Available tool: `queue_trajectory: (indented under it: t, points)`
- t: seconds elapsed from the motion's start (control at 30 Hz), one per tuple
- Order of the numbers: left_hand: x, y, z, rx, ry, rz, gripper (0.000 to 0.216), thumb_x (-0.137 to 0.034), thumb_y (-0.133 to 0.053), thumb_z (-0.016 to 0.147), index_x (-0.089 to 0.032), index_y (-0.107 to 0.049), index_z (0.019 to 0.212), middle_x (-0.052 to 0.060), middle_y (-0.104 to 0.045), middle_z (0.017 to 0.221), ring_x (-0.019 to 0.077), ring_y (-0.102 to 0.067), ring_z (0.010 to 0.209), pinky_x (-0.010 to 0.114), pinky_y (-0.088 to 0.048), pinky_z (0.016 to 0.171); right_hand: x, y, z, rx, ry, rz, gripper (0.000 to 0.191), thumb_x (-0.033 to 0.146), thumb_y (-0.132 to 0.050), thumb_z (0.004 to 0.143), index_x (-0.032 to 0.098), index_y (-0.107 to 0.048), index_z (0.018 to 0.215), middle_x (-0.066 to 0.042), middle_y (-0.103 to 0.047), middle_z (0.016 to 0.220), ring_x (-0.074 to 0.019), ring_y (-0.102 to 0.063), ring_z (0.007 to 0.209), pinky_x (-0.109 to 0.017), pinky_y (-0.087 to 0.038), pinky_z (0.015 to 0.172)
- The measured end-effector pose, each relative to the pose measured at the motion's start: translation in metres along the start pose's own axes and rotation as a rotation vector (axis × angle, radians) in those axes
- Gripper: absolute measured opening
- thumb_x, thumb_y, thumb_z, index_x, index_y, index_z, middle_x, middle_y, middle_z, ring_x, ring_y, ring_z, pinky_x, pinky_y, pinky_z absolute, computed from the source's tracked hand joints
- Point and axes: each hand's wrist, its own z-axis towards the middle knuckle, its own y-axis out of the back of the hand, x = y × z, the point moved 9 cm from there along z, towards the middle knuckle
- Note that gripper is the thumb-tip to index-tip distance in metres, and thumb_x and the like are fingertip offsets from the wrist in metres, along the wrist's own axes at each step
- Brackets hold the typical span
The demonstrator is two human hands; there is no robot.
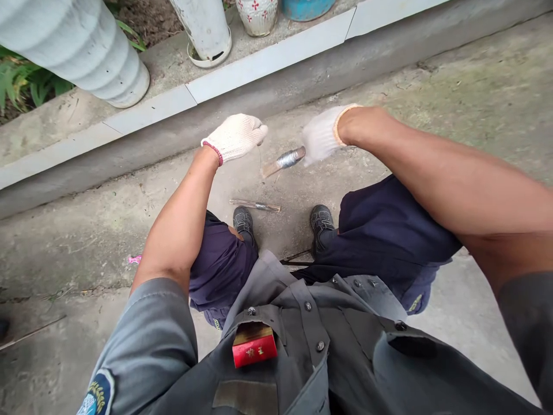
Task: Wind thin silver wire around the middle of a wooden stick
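Both my hands wear white knit gloves. My right hand (320, 137) is closed on one end of a flat stick wound with grey wire (285, 159), held above the concrete ground. My left hand (237, 136) is closed in a pinch just left of it, with a thin wire strand (260, 158) hanging from its fingers toward the stick. A second flat stick with a little wire on it (254, 205) lies on the ground between my black shoes (242, 220). I am crouched, knees apart.
A raised concrete curb (268, 92) with a tiled ledge runs across ahead. On it stand a large white ribbed pot (82, 46), a white pot (207, 29) and a flowered pot (257, 14). A pink scrap (134, 259) lies at left.
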Motion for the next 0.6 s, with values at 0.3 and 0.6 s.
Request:
queue_trajectory:
  t: [0.3, 0.6]
  points:
    - [-0.010, -0.019, -0.008, 0.148, 0.011, -0.099, 0.047, -0.047, -0.047, 0.092, -0.014, -0.080, 0.089, 0.012, -0.071, 0.083, 0.0254, -0.063, 0.085, 0.035, -0.045, 0.082, -0.046, 0.067, -0.001, -0.236, -0.130, 0.063, 0.053, 0.067, -0.054, 0.104, 0.017, -0.065, 0.092, -0.005, -0.059, 0.061, -0.0175, -0.058, 0.074, -0.031, -0.051, 0.078]
    - [0.007, -0.004, -0.002, 0.083, 0.036, -0.104, 0.042, -0.042, -0.044, 0.095, -0.015, -0.077, 0.098, 0.012, -0.072, 0.093, 0.0247, -0.061, 0.089, 0.033, -0.043, 0.082, 0.010, 0.051, -0.053, -0.081, 0.105, 0.293, 0.066, 0.084, -0.064, 0.087, 0.020, -0.066, 0.103, -0.007, -0.067, 0.073, -0.0184, -0.059, 0.063, -0.027, -0.039, 0.049]
